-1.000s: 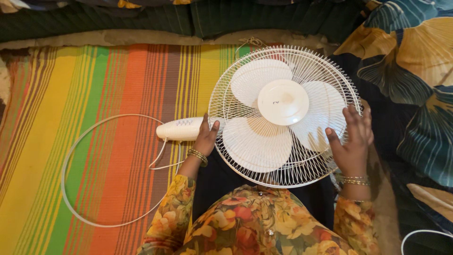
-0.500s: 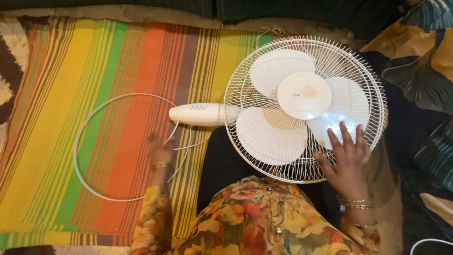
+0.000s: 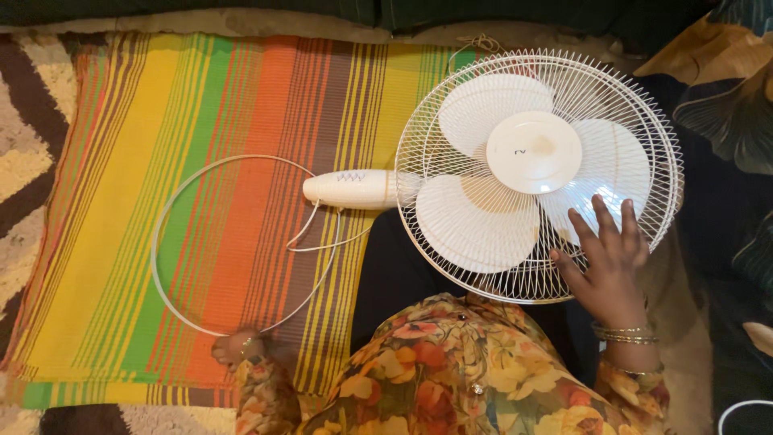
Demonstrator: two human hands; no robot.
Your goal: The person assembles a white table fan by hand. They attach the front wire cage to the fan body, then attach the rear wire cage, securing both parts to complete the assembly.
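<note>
Fingers [image 3: 605,228] of right hand [image 3: 608,270] spread flat on fan grille [image 3: 483,266]; left hand [image 3: 237,346] unclear.

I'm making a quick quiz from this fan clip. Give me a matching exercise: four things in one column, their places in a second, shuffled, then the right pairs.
Things:
1. right hand
2. left hand
3. fan handle
4. white cord

Places:
A. at the lower edge of the white ring
B. spread on the wire fan guard
C. looping just below the handle
D. on the striped mat, left of the guard

Pairs: 1-B, 2-A, 3-D, 4-C
</note>
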